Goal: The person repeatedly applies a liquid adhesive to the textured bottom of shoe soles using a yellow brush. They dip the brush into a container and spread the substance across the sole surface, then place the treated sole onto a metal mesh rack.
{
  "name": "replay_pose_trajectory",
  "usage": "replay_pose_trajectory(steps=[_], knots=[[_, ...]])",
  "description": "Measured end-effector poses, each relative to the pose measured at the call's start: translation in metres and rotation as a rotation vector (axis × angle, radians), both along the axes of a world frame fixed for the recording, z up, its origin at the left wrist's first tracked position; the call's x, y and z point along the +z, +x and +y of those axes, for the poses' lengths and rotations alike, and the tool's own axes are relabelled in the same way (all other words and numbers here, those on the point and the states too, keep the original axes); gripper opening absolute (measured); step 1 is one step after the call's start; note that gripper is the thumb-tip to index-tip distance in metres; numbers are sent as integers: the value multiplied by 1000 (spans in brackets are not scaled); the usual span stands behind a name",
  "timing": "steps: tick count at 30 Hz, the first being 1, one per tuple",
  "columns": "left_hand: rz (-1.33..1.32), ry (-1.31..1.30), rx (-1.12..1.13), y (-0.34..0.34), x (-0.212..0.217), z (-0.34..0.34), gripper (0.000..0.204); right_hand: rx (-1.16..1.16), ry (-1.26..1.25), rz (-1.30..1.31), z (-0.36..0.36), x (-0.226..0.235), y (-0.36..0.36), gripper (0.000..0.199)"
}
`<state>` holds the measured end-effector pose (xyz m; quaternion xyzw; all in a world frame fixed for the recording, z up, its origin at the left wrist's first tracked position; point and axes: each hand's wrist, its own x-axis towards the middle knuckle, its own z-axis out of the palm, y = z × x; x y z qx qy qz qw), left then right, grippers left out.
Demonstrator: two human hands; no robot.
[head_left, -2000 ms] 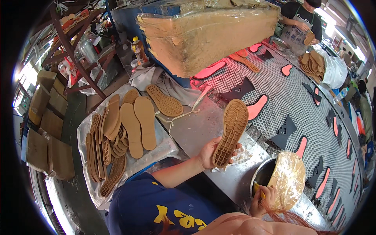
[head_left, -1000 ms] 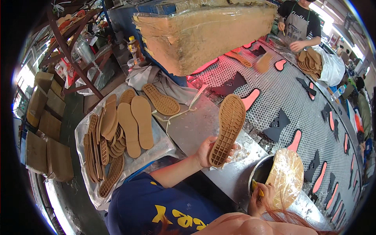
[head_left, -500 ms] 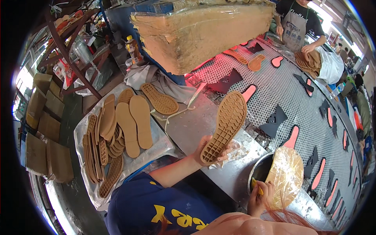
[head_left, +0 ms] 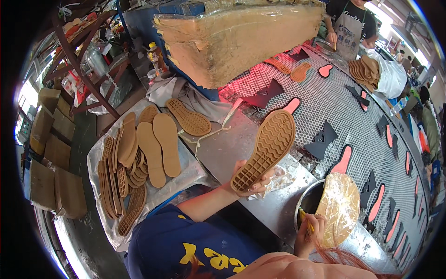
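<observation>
My left hand (head_left: 257, 187) grips a brown rubber shoe sole (head_left: 272, 142) by its heel end, grid and zigzag tread facing up, over the metal bench edge (head_left: 283, 223). Behind that hand lies a crumpled whitish wrapping (head_left: 278, 179). Lower right, my right hand (head_left: 308, 236) is closed around a yellow-handled tool (head_left: 303, 215) at the side of a round metal pot (head_left: 298, 204). The pot hides the tool's far end. A tan board wrapped in clear film (head_left: 341, 204) covers part of the pot.
More brown soles (head_left: 151, 149) lie piled on a plastic-covered surface at left. A perforated conveyor (head_left: 302, 111) carries black and pink shoe parts on the right. A large cardboard-covered box (head_left: 241, 46) spans it. Across it a co-worker (head_left: 348, 32) stands by stacked brown pieces (head_left: 364, 72).
The sole in my left hand has tilted slightly, its heel end shifting left. Parts on the conveyor have slid slightly toward the box. The co-worker's hand has lifted off the stacked brown pieces.
</observation>
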<state>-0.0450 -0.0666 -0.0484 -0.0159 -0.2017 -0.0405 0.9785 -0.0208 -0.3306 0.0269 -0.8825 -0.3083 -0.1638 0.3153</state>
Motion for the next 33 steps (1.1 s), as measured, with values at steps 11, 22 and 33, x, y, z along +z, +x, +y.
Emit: replay_pose_trajectory(steps=[11,22,33], knots=[[-18,6,-43,-1,0,-1,70,-39,8,-15,4,6,-3,16],[2,18,-44,-5,-1,-1,73,2,45,-45,1,5,-6,18],[204,271,-149,-13,13,-9,72,-90,53,-107,5,13,-5,15]])
